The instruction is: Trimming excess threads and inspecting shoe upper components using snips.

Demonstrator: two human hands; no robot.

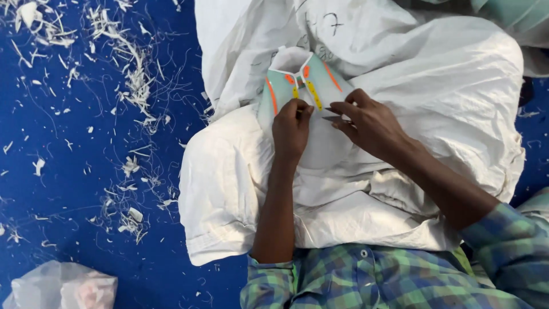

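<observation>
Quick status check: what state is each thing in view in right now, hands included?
Left hand: closed, pinching the garment's front edge.
Right hand: holding a small dark tool, fingers bent.
Pale green garment: lying flat on the sack, collar away from the person.
White sack: crumpled, bulging.
Thread scraps: scattered loose on the blue floor.
Plastic bag: crumpled.

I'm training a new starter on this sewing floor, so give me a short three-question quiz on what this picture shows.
1. True or false: the left hand pinches the pale green garment at its yellow-buttoned front.
2. What does the right hand hold? A) a small metal tool B) a marker
3. What litters the blue floor?

Key: 1 true; 2 A, its exact kind too small to tell; 3 white threads and scraps.
</observation>
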